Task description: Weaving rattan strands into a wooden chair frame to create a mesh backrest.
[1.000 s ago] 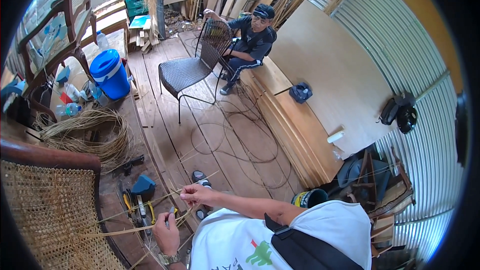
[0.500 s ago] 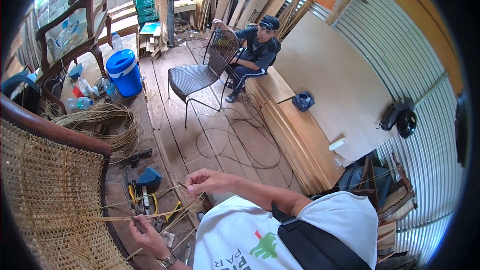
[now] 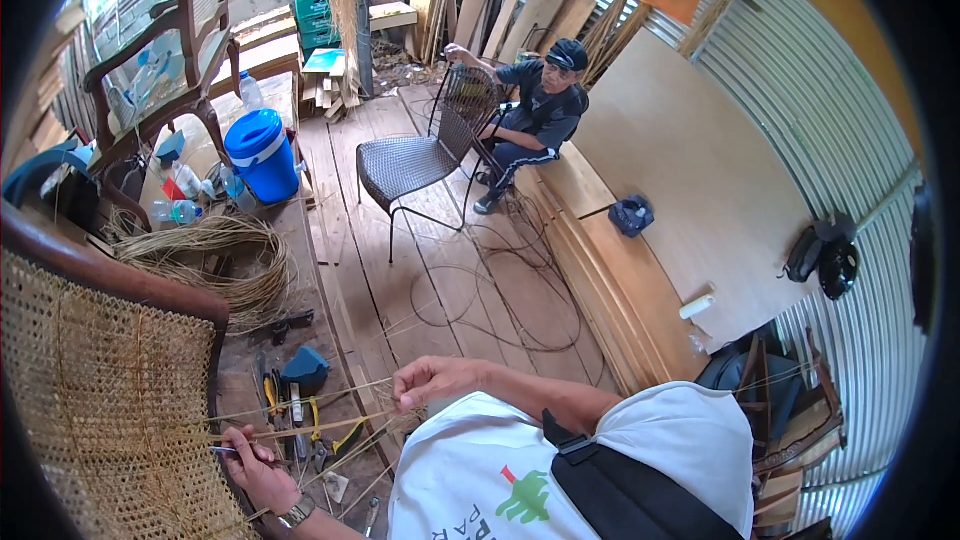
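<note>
Cane strands pulled across a woven chair seat

Left hand (image 3: 262, 468) pinches a thin tool at the chair seat (image 3: 110, 410); right hand (image 3: 432, 380) fingers closed on cane strands (image 3: 300, 430) above pliers (image 3: 305, 420).

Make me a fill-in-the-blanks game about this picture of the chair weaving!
1. The left hand is at the edge of a woven cane ____ back.
2. The right hand pinches thin cane ____ that run across to the cane panel.
3. The big tub with a lid, past the cane coil, is coloured ____.
4. Across the room a person sits on the wooden bench behind a dark ____.

Missing words: chair; strands; blue; chair
</note>
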The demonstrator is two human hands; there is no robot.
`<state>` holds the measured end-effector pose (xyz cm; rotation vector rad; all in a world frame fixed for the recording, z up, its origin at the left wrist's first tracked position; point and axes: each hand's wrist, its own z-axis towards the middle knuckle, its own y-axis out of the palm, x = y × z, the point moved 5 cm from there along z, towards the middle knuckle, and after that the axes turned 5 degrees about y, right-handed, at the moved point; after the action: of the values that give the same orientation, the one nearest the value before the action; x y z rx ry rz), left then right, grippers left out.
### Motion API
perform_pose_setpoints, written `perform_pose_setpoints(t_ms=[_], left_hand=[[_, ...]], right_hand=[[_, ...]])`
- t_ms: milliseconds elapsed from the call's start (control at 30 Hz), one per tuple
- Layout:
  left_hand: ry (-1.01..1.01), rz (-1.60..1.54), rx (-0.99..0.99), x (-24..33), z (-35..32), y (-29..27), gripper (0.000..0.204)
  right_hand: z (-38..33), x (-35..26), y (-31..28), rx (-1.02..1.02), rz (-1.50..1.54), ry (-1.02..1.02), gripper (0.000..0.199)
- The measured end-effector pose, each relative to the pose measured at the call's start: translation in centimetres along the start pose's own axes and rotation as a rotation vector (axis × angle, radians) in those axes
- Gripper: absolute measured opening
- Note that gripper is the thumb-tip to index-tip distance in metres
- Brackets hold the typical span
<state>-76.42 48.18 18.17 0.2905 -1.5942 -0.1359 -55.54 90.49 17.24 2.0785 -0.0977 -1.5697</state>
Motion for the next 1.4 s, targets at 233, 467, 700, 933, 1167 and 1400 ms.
perform_pose_setpoints(t_ms=[233, 467, 700, 933, 1167, 1400], left_hand=[[-0.13, 0.238, 0.152, -10.4, -3.0, 15.6, 0.037], [-0.177, 0.187, 0.228, -20.0, -6.8, 30.9, 0.039], [-0.254, 0.232, 0.181, -26.5, -13.0, 47.5, 0.035], [-0.488, 0.062, -0.135, -25.2, -19.1, 57.8, 0.022], [-0.478, -0.031, -0.189, -15.7, -18.2, 59.5, 0.032], [-0.532, -0.083, -0.206, -7.6, -21.5, 59.1, 0.033]], right_hand=[[-10.2, -0.1, -24.5, 0.162, 0.289, -0.105, 0.062], [-27.9, 10.2, -56.4, 1.0, 0.154, 0.403, 0.079], [-29.6, 11.6, -69.6, 1.082, -0.34, 0.582, 0.067], [-4.9, 4.0, -62.2, 0.69, -0.618, 0.23, 0.057], [12.6, -22.3, -32.8, -0.148, -0.212, -0.172, 0.044], [17.6, -29.0, -14.1, -0.838, -0.446, -0.371, 0.065]])
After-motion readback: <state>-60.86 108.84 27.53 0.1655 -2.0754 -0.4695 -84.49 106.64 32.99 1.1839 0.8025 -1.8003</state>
